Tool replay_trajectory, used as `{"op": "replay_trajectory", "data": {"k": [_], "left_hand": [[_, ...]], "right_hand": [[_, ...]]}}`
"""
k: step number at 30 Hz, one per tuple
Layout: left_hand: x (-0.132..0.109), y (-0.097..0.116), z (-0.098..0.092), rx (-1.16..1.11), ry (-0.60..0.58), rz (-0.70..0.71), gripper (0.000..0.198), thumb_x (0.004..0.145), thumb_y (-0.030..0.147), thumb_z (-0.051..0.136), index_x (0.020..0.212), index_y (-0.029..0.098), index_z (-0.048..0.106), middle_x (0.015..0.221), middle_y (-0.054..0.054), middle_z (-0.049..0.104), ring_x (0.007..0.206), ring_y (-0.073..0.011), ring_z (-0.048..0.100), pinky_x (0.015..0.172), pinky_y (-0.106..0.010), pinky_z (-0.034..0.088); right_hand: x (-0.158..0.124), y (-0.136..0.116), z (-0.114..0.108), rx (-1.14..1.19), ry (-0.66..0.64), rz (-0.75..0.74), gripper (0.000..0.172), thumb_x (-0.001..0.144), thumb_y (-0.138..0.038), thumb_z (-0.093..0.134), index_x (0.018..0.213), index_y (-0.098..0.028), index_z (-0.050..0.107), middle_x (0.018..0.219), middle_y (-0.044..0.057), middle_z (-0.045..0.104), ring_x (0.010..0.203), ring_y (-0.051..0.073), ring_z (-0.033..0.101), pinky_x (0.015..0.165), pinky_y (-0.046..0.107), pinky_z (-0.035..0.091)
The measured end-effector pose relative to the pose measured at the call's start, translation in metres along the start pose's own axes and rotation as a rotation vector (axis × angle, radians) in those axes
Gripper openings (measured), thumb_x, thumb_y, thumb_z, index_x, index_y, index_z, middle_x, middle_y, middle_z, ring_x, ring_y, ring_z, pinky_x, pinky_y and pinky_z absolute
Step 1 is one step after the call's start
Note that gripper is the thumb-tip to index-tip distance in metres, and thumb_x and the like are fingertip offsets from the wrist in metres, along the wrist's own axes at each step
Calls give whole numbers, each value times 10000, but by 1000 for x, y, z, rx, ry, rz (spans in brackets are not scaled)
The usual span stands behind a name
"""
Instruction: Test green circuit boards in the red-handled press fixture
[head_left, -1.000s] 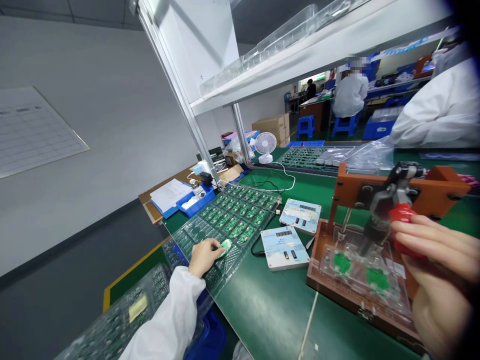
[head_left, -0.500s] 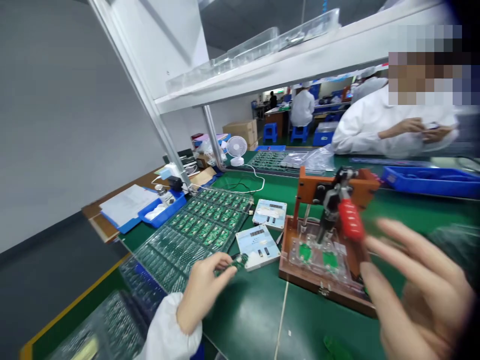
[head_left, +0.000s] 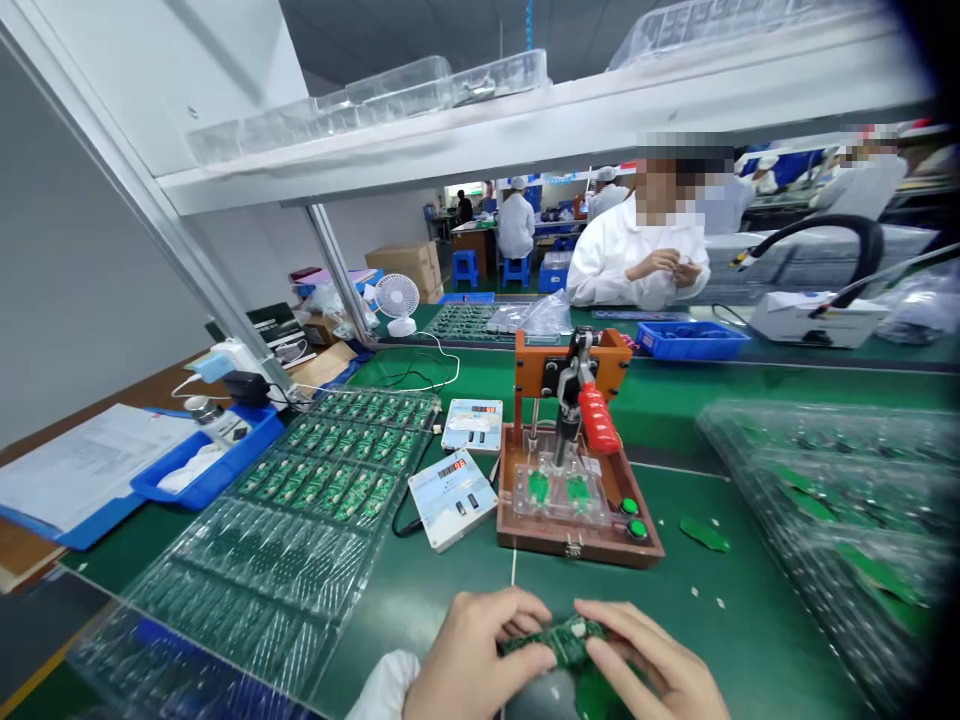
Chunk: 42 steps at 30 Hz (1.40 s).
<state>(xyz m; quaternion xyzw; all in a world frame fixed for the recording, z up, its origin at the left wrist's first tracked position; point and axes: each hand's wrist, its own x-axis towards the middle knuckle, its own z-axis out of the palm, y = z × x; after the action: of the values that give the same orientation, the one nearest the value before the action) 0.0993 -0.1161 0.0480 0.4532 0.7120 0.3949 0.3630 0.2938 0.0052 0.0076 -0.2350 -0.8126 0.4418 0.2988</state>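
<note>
A small green circuit board is held level between both hands, low in the middle of the view. My left hand pinches its left end between thumb and fingers. At its right end, the thumb and fingers of my right hand close on the same board. Beyond the hands stands a wooden press fixture with a red-handled toggle clamp; two green pieces show under its clear plate. Two white meter boxes with red digits lie left of the fixture.
On the left lies a clear tray with rows of circuit boards in its far part. More clear trays are stacked at right. A loose green piece lies beside the fixture. A shelf crosses overhead; a co-worker sits opposite.
My left hand has brought the circuit board from beside the meter box to the front middle. My right hand has come from beside the red handle onto the board. The view has turned right.
</note>
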Motion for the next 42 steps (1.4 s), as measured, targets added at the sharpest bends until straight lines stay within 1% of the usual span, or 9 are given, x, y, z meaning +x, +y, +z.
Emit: {"op": "replay_trajectory", "data": {"k": [4, 9, 13, 18, 24, 28, 32, 36, 42], "left_hand": [[3, -18, 0, 340, 84, 102, 153, 934, 202, 647, 1025, 282, 739, 969, 19, 770, 924, -211, 702, 843, -300, 518], [7, -28, 19, 643, 81, 304, 164, 988, 132, 545, 981, 225, 680, 958, -26, 715, 893, -235, 646, 799, -353, 511], [10, -25, 31, 549, 80, 320, 262, 891, -12, 578, 1000, 204, 680, 978, -26, 682, 906, -219, 643, 796, -327, 514], [12, -12, 24, 344, 6, 224, 232, 840, 67, 723, 991, 243, 713, 1002, 7, 687, 938, -190, 660, 837, -286, 482], [26, 13, 11, 367, 106, 258, 177, 904, 193, 629, 789, 200, 495, 654, 61, 545, 571, -116, 504, 577, -247, 313], [44, 17, 21, 347, 265, 600, 352, 943, 149, 479, 663, 197, 271, 586, 55, 352, 512, -105, 341, 537, -272, 225], [50, -1, 40, 272, 292, 812, 332, 895, 76, 424, 680, 197, 203, 575, 46, 260, 500, -123, 255, 524, -294, 198], [45, -13, 49, 244, 253, 846, 312, 853, 72, 438, 689, 199, 205, 576, 46, 252, 499, -130, 239, 509, -296, 191], [41, -7, 51, 218, 274, 861, 344, 847, 60, 445, 691, 192, 169, 571, 45, 244, 490, -124, 234, 489, -305, 162]], "right_hand": [[-2, 1, -3, -177, 154, -70, 193, 1007, -347, 619, 1140, -272, 737, 1089, 42, 740, 930, 169, 759, 815, 154, 604], [2, -3, 9, -483, 50, -328, 308, 1066, -197, 405, 1197, -239, 680, 1089, 74, 718, 975, 208, 730, 836, 293, 630], [1, -7, 16, -521, -34, -384, 349, 1028, -111, 357, 1139, -218, 670, 1017, 73, 717, 882, 212, 720, 735, 320, 630], [6, -17, 4, -512, -131, -407, 265, 921, -274, 695, 1173, -216, 636, 1061, 58, 726, 953, 273, 711, 918, 465, 608], [42, -53, -23, -335, 255, -392, 200, 1038, -199, 547, 1215, -231, 634, 1115, 34, 708, 1051, 169, 666, 919, 255, 558], [86, -84, -33, -207, 552, -445, 372, 1034, -171, 544, 1395, -255, 571, 1346, 52, 622, 1229, 182, 602, 1053, 295, 502], [124, -97, -33, -223, 532, -639, 452, 1072, -223, 480, 1523, -257, 459, 1494, 73, 530, 1385, 238, 502, 1162, 420, 435], [145, -89, -27, -251, 471, -779, 406, 1090, -235, 442, 1493, -245, 497, 1479, 93, 547, 1404, 271, 488, 1160, 490, 436], [155, -78, -32, -413, 562, -929, 451, 1023, -72, 505, 1431, -258, 557, 1298, 108, 661, 1279, 278, 593, 1004, 471, 554]]}}
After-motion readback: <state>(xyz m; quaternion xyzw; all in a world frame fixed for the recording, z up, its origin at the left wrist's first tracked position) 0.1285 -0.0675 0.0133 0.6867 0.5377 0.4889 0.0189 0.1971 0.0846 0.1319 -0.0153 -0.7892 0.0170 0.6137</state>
